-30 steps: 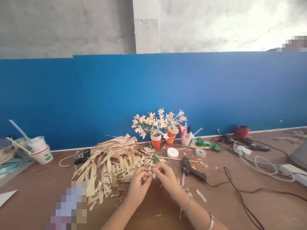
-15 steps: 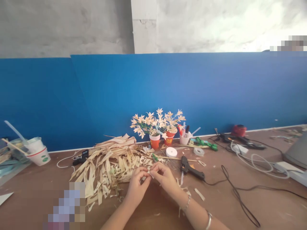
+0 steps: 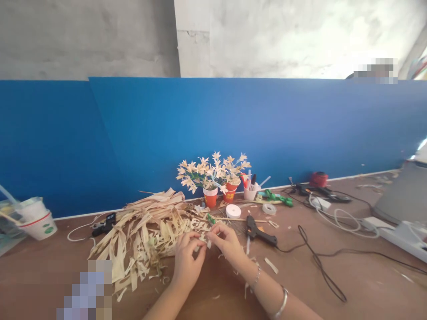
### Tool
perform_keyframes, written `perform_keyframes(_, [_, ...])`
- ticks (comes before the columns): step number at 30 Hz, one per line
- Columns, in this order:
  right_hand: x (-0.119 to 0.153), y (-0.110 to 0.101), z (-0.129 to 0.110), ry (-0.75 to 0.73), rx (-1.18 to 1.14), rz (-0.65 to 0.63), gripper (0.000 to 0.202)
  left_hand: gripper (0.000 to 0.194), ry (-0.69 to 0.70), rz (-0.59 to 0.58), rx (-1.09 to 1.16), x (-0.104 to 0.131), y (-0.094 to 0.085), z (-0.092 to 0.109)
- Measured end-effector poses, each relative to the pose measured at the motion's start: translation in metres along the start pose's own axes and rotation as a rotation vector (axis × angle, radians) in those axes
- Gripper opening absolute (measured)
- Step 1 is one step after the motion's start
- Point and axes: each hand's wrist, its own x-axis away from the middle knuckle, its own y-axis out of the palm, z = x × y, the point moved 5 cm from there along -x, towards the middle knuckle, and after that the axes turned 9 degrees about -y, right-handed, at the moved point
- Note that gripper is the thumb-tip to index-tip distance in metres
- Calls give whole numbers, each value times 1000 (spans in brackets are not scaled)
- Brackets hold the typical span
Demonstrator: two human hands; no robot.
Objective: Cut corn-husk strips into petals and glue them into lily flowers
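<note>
My left hand (image 3: 189, 260) is closed in a pinch near the edge of a heap of dried corn husks (image 3: 147, 233). What lies between its fingertips, if anything, is too small to make out. Close beside it, my right hand (image 3: 228, 243) pinches a small pale piece of husk (image 3: 209, 244) between thumb and fingers. The fingertips of the two hands are slightly apart. Beyond them stand pale husk flowers (image 3: 200, 169) in red paper cups (image 3: 210, 198). A black glue gun (image 3: 260, 232) lies to the right of my right hand.
A white tape roll (image 3: 233, 210) and a clear tape roll (image 3: 269, 209) lie behind the glue gun. Black cable (image 3: 322, 266) loops across the right side. White cups (image 3: 39, 224) stand far left. A blue partition (image 3: 233, 120) runs along the back; part of a person shows above it.
The fingertips of my two hands have drawn slightly apart, with the small pale piece at the right hand's fingers. The whole view has shifted a little to the right.
</note>
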Motion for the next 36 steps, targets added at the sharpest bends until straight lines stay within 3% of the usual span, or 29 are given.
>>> perform_keyframes(4, [-17, -23, -2, 28, 56, 90, 27, 12, -12, 4, 15, -1, 5, -7])
perform_keyframes(6, [-29, -48, -9, 69, 253, 101, 32, 13, -38, 12, 22, -1, 6, -11])
perform_keyframes(8, [-38, -76, -16, 110, 613, 14, 27, 13, -62, 19, 27, -2, 7, -14])
perform_keyframes(10, [-38, -105, -14, 314, 1086, -145, 22, 14, -77, 24, 29, -2, 7, -15])
perform_keyframes(13, [-24, -134, -9, 464, 1221, -207, 21, 15, -90, 25, 35, -3, 7, -15])
perform_keyframes(16, [-7, -140, 2, 512, 1269, -240, 32, 14, -92, 27, 43, -3, 7, -16])
perform_keyframes(24, [-2, -145, 18, 471, 1204, -245, 37, 14, -114, 42, 57, -4, 4, -19])
perform_keyframes(27, [-8, -156, 18, 454, 1079, -79, 35, 14, -114, 55, 59, -4, 3, -19])
perform_keyframes(30, [-16, -159, 15, 323, 779, 144, 26, 14, -113, 58, 61, -4, 3, -21])
perform_keyframes(33, [-18, -151, 14, 328, 507, 217, 19, 14, -113, 61, 68, -5, 4, -24])
perform_keyframes(36, [-18, -124, 2, 276, 390, 97, 19, 14, -123, 70, 67, -5, 5, -26])
